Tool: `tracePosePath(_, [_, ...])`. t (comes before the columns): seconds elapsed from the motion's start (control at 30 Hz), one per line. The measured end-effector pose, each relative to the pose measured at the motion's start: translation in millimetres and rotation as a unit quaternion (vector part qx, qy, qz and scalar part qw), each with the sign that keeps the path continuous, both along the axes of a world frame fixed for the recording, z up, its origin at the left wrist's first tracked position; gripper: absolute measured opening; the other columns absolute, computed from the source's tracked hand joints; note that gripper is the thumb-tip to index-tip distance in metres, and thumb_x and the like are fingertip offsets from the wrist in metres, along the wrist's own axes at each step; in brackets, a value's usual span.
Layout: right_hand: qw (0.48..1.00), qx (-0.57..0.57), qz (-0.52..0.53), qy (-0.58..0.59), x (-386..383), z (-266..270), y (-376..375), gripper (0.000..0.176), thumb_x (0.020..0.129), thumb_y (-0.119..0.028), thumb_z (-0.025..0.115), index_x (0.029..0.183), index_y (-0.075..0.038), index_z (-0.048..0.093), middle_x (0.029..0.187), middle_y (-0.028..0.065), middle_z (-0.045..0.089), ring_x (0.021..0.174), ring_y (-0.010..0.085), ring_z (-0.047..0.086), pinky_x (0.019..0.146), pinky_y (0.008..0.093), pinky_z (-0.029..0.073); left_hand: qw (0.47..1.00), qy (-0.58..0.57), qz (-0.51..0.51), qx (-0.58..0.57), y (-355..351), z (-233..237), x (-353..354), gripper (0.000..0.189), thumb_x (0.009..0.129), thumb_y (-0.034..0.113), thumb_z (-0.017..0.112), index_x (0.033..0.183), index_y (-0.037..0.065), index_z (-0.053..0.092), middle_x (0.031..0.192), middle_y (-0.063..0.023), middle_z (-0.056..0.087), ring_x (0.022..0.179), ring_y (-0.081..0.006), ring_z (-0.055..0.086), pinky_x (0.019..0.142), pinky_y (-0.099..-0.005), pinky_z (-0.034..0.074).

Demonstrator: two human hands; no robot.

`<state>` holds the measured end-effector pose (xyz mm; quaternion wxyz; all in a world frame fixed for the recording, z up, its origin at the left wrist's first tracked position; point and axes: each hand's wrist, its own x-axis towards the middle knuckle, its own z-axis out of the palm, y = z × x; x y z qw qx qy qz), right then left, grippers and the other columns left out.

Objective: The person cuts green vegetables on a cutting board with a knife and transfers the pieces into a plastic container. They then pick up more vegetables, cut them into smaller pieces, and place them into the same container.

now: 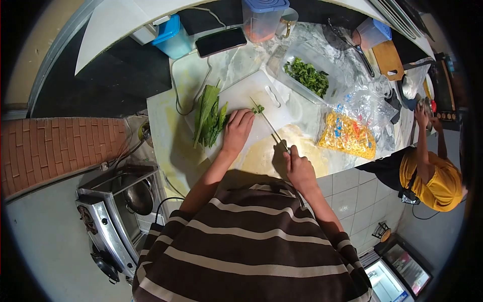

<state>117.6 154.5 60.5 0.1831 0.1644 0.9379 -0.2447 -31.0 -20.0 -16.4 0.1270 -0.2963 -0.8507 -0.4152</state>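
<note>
On the white cutting board point(265, 83), my left hand point(238, 130) is closed with its fingers curled over leafy greens, most of which are hidden under it. A small clump of cut greens point(258, 108) lies just past my fingertips, against the blade. My right hand point(301, 171) grips the handle of a knife point(272, 129), its long thin blade slanting across the board. To the left of my left hand, a bunch of long green leaves point(206, 113) overlaps the board's left side.
A clear plastic container point(289, 83) of chopped greens stands behind the board. Right of it lies a plastic bag of yellow pieces point(347, 135). A phone point(221, 42) and lidded tubs point(172, 38) line the back. Another person in a yellow shirt point(437, 176) works at far right.
</note>
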Motion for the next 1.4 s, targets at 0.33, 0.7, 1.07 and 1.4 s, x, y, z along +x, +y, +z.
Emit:
tracePosePath(0.33, [0.997, -0.058, -0.025, 0.045, 4.7, -4.5, -13.8, 0.025, 0.101, -0.026, 0.05, 0.108, -0.002, 0.047, 0.059, 0.0281, 0.058, 0.059, 0.0502, 0.058, 0.052, 0.0565, 0.045, 1.0, 0.008, 0.009, -0.011, -7.8, -9.4, 0.1, 0.02, 0.085, -0.004, 0.061, 0.105, -0.001, 0.061, 0.1, -0.0131, 0.063, 0.092, -0.0332, 0.061, 0.08, -0.0411, 0.051])
tracePosePath(0.7, [0.999, -0.039, 0.007, 0.031, 2.4, -3.8, -14.5, 0.027, 0.102, -0.029, 0.046, 0.11, -0.003, 0.045, 0.063, 0.0295, 0.059, 0.061, 0.0508, 0.059, 0.054, 0.0575, 0.047, 0.991, -0.107, 0.04, 0.07, -4.0, -11.0, 0.0, 0.025, 0.088, -0.001, 0.063, 0.11, 0.001, 0.05, 0.094, -0.0148, 0.06, 0.086, -0.0376, 0.058, 0.075, -0.0454, 0.048])
tracePosePath(1.07, [0.999, 0.0, 0.033, 0.001, -12.8, -2.2, -17.2, 0.029, 0.103, -0.032, 0.044, 0.106, -0.004, 0.045, 0.07, 0.0269, 0.064, 0.066, 0.0484, 0.064, 0.058, 0.0546, 0.053, 0.993, -0.094, 0.049, 0.044, -6.9, -12.6, 3.9, 0.026, 0.086, -0.001, 0.064, 0.11, 0.003, 0.054, 0.097, -0.0149, 0.063, 0.089, -0.0382, 0.058, 0.077, -0.0462, 0.048])
tracePosePath(1.4, [1.0, 0.018, 0.01, 0.017, -8.7, -9.7, -14.5, 0.029, 0.103, -0.033, 0.044, 0.107, -0.004, 0.044, 0.066, 0.0275, 0.063, 0.063, 0.0485, 0.063, 0.054, 0.0553, 0.052, 0.996, -0.071, 0.037, 0.037, -12.4, -6.0, 10.7, 0.018, 0.091, -0.001, 0.058, 0.108, 0.003, 0.058, 0.098, -0.0169, 0.064, 0.09, -0.0402, 0.059, 0.077, -0.0461, 0.049])
